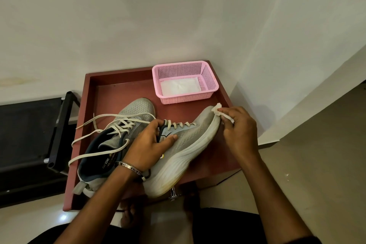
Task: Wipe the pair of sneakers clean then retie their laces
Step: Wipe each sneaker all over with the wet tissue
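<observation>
Two grey sneakers with white soles lie on a red-brown tray table (118, 79). My left hand (150, 144) grips the right-hand sneaker (190, 144) at its laces and tongue, tilting it so its white sole faces right. My right hand (239, 128) pinches a small white wipe (218, 110) against that sneaker's toe. The other sneaker (136, 109) rests flat to the left, its cream laces (95, 125) undone and trailing over the tray's left edge.
A pink plastic basket (210, 77) holding a stack of white wipes (179, 85) stands at the tray's back right. A black frame (61, 125) sits left of the tray. White walls close off the back and right. My feet show below the tray.
</observation>
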The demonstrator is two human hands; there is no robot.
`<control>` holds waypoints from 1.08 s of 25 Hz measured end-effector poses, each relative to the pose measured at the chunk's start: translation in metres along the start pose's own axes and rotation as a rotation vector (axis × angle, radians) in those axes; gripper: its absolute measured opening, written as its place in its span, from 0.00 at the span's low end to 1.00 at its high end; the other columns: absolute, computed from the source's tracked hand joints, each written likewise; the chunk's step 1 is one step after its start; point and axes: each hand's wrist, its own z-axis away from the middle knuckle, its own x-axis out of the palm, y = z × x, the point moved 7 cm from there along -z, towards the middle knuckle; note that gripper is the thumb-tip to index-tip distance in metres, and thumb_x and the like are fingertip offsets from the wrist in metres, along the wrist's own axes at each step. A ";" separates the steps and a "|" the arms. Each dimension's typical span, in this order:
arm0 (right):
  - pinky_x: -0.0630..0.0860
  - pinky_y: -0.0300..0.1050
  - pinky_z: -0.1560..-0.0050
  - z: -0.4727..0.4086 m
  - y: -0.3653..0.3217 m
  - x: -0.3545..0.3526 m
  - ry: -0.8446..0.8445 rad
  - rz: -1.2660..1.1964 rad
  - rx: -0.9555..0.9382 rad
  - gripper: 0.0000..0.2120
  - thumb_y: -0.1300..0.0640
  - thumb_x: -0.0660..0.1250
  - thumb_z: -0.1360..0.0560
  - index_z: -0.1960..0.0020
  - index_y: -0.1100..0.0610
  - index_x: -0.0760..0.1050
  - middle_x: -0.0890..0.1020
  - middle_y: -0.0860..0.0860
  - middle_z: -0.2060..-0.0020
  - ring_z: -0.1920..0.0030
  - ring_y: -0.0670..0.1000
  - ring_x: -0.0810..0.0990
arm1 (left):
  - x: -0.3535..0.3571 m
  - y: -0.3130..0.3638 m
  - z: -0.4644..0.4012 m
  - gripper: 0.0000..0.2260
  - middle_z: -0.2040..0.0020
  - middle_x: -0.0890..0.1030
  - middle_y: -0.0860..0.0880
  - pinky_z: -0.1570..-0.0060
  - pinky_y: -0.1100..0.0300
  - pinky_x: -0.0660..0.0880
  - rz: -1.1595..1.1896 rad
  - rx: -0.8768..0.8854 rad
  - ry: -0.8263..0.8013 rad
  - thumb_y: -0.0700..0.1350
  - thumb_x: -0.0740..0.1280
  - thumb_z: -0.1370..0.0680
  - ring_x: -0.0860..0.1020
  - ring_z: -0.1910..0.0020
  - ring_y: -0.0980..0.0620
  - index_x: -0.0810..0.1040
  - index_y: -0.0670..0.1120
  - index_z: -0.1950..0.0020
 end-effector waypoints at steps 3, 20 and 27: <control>0.71 0.28 0.55 0.015 -0.024 0.000 -0.036 0.049 -0.081 0.12 0.69 0.69 0.26 0.48 0.57 0.84 0.80 0.49 0.50 0.51 0.47 0.77 | -0.002 -0.003 0.001 0.23 0.54 0.84 0.47 0.49 0.41 0.78 0.096 -0.066 0.028 0.66 0.68 0.32 0.83 0.54 0.45 0.76 0.53 0.45; 0.72 0.36 0.51 0.038 -0.054 0.024 -0.079 0.152 -0.197 0.12 0.66 0.68 0.26 0.44 0.57 0.83 0.82 0.53 0.49 0.47 0.52 0.78 | -0.008 0.009 0.008 0.12 0.63 0.75 0.52 0.54 0.51 0.71 0.210 -0.065 0.037 0.55 0.60 0.19 0.72 0.62 0.55 0.75 0.48 0.54; 0.75 0.44 0.50 0.076 -0.093 0.045 -0.228 0.049 -0.570 0.10 0.62 0.64 0.25 0.48 0.59 0.83 0.81 0.53 0.53 0.51 0.50 0.76 | -0.014 0.009 0.010 0.08 0.60 0.71 0.44 0.61 0.60 0.67 0.385 -0.124 0.080 0.43 0.59 0.17 0.68 0.60 0.50 0.74 0.44 0.54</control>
